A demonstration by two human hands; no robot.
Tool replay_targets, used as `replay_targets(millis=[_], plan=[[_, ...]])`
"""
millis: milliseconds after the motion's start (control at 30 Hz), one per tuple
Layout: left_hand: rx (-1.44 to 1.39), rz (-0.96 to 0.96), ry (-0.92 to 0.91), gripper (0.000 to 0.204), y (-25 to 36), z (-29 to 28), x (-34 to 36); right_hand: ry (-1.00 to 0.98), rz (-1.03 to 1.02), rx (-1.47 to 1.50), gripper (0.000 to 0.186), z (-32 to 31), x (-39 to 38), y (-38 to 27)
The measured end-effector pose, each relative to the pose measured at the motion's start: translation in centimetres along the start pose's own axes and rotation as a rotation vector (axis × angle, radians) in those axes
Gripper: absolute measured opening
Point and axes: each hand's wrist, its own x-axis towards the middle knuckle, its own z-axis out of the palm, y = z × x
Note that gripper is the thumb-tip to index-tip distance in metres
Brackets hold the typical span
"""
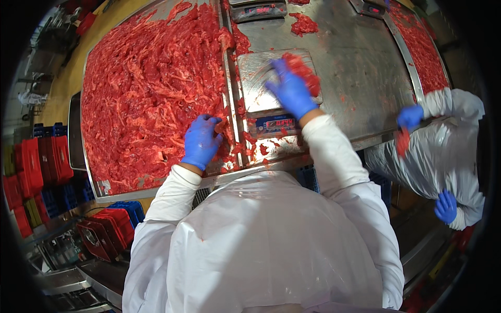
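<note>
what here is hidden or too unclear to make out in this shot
- Head view: scale display too small and blurred to read.
- Right hand covers part of the meat on the scale platform.
- Left hand: fingertips buried in the meat pile, grip unclear.
- Co-worker's gloved hand: red piece below it blurred.

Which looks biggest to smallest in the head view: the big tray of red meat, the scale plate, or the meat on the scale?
1. Tray of red meat
2. Scale plate
3. Meat on the scale
</note>
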Motion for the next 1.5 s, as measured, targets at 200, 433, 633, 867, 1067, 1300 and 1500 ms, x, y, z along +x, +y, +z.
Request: replay_targets(millis=[200,433,633,867,1067,1300,1500], plan=[[0.274,-0.093,-0.101,0.026,-5.6,4.3,0.1,0.545,0.302,0.032,0.058,-6.1,-1.6,11.0],[-0.124,0.132,-0.228,0.012,-4.9,-1.8,5.9,0.118,0.033,-0.092,0.046,1.8,-19.4,9.6],[-0.772,0.163,-0.354,0.006,8.4,-10.4,9.9,0.068,0.074,-0.182,0.048,2.1,-19.3,8.1],[-0.952,0.346,-0.406,0.024,16.0,-11.2,13.9,0.096,0.01,-0.272,0.048,2.4,-19.4,8.7],[-0.168,0.312,0.191,0.037,5.8,-4.0,13.8,0.119,-0.049,-0.22,0.046,2.4,-19.7,9.3],[-0.046,0.048,-0.162,0.024,-5.7,-0.1,7.8,0.41,0.444,0.789,0.029,0.7,-18.7,10.3],[-0.301,0.489,0.145,0.023,11.9,0.2,9.8,0.03,0.177,0.721,0.029,-5.8,-12.1,0.0]])
